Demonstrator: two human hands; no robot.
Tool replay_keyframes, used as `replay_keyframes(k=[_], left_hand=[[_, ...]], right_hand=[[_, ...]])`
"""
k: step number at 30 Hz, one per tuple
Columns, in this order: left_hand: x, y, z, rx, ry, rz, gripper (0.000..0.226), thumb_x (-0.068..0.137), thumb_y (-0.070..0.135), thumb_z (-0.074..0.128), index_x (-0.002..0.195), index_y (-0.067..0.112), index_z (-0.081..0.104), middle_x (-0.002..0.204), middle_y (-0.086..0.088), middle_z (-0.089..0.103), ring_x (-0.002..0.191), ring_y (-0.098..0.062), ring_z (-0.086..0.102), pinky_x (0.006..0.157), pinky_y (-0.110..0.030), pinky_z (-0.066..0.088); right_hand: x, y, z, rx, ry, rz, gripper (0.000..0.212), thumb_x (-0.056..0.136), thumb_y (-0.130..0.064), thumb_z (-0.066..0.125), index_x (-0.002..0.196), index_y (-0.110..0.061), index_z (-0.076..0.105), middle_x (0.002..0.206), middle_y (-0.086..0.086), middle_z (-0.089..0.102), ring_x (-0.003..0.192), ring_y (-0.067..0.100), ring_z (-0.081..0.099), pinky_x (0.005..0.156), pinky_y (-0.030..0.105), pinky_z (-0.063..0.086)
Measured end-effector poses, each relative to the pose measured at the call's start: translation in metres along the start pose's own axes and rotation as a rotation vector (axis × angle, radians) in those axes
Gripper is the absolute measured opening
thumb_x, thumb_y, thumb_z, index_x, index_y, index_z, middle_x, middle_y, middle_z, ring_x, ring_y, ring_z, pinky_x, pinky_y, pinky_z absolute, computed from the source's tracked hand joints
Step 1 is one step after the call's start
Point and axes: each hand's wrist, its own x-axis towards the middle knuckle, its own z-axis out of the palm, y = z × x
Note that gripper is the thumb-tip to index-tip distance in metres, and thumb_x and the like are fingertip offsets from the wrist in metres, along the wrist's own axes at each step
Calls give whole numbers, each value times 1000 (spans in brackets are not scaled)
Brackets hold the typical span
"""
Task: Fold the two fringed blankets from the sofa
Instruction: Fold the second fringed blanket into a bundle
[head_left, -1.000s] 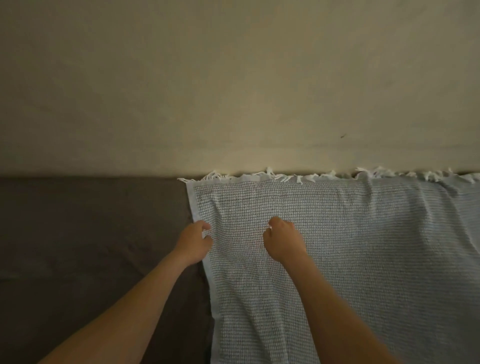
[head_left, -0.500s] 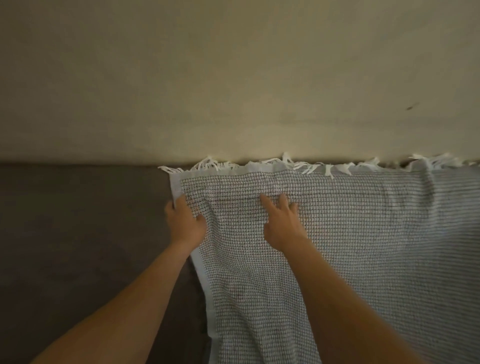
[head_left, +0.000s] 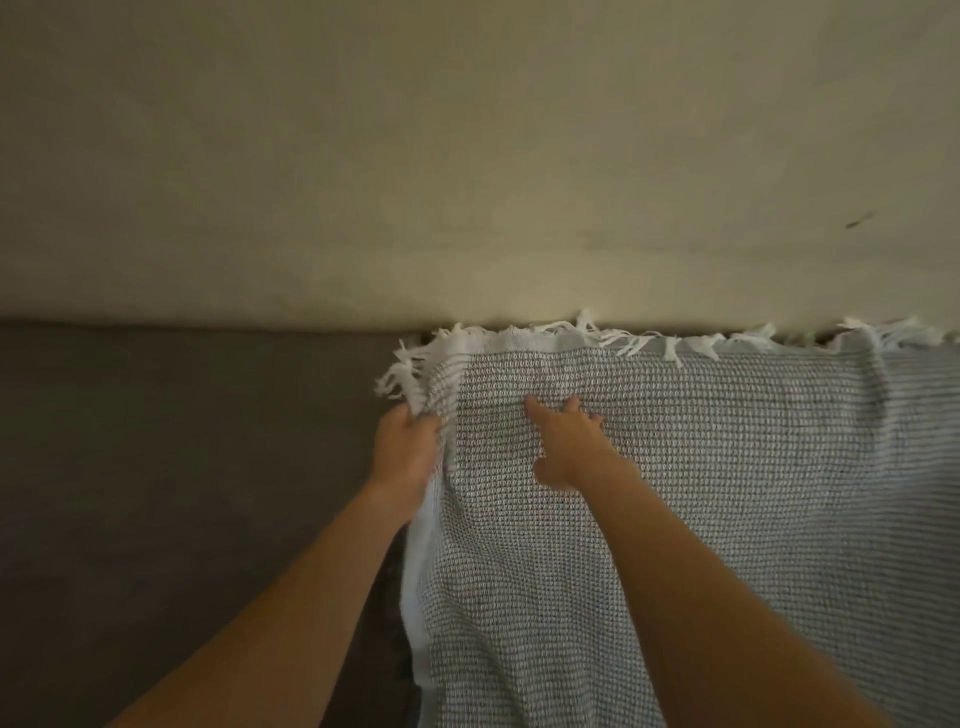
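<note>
Since half a second ago the left hand (head_left: 408, 457) has gone from lying flat on the blanket (head_left: 727, 493) to gripping its top-left corner. That corner is now bunched and lifted, and its fringe (head_left: 402, 376) sticks out leftward over the sofa (head_left: 182, 467).

Left fingers are curled tight round the gathered cloth. The fingertips are hidden in the folds.

Right hand (head_left: 569, 447) lies palm down on the blanket, just right of the gripped corner. Its fingers are straight and slightly spread, pressing the weave, with the thumb out to the side.

Blanket is spread over the sofa's right part, draped down toward the person. Its top edge runs along the sofa's back line, where the rest of the fringe meets the wall (head_left: 467, 156). Only one blanket shows.
</note>
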Motion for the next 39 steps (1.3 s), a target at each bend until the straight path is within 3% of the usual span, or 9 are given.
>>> replay_keyframes(k=[4,8,13,15,18,24,30,36,39], left_hand=[[-42,2,-6,59,-254,-18,27,104,16,53,105,12,80,104,-17,79,107,-43,73,100,-62,55],[-93,22,-15,164,-422,28,39,94,59,70,112,25,79,111,-7,80,111,-31,74,105,-54,56],[-150,57,-37,402,-610,205,30,86,31,88,114,24,78,106,7,81,101,-8,76,93,-31,60],[-164,67,-46,520,-552,318,17,89,26,84,105,21,81,95,7,81,90,-8,76,82,-31,59],[-198,77,-66,732,-362,488,6,94,22,74,97,21,80,88,4,78,86,-14,74,82,-46,61],[-267,90,-99,910,39,732,11,102,18,59,101,19,70,95,1,59,88,-22,61,72,-39,48],[-327,104,-135,797,454,622,24,105,20,50,123,20,65,117,-6,62,105,-31,63,84,-49,55],[-365,105,-162,675,307,677,16,97,-2,54,90,12,58,101,-11,62,99,-36,63,77,-38,47],[-383,106,-186,665,108,616,23,96,-9,49,113,5,56,115,-11,55,114,-35,57,85,-33,41]], right_hand=[[-18,-3,-11,28,-73,22,95,91,-29,73,164,-40,12,171,19,-3,152,60,5,119,72,22],[-66,-21,-18,210,282,61,53,90,-19,70,134,-12,41,124,13,59,110,33,65,95,47,58],[-131,-34,-27,-21,463,-269,103,76,-23,88,156,-32,24,167,15,15,153,43,22,119,64,33],[-152,-33,-34,-166,249,-363,72,85,-40,78,148,-30,45,161,8,37,157,35,18,126,65,11],[-204,-27,-39,-152,268,-309,31,92,-43,61,117,-25,65,122,2,70,130,29,57,121,52,26],[-292,2,-47,-283,314,-173,32,99,-47,53,117,-23,65,120,3,68,118,28,61,108,51,36],[-352,26,-44,-487,268,-29,34,99,-15,54,131,-22,60,137,2,63,134,25,54,119,55,24],[-412,-43,-54,-310,480,-198,22,101,-15,53,122,-14,58,125,14,67,115,37,65,87,43,49],[-440,-99,-51,-269,562,-287,18,98,-13,53,115,-11,60,118,17,67,109,41,66,79,43,48]])
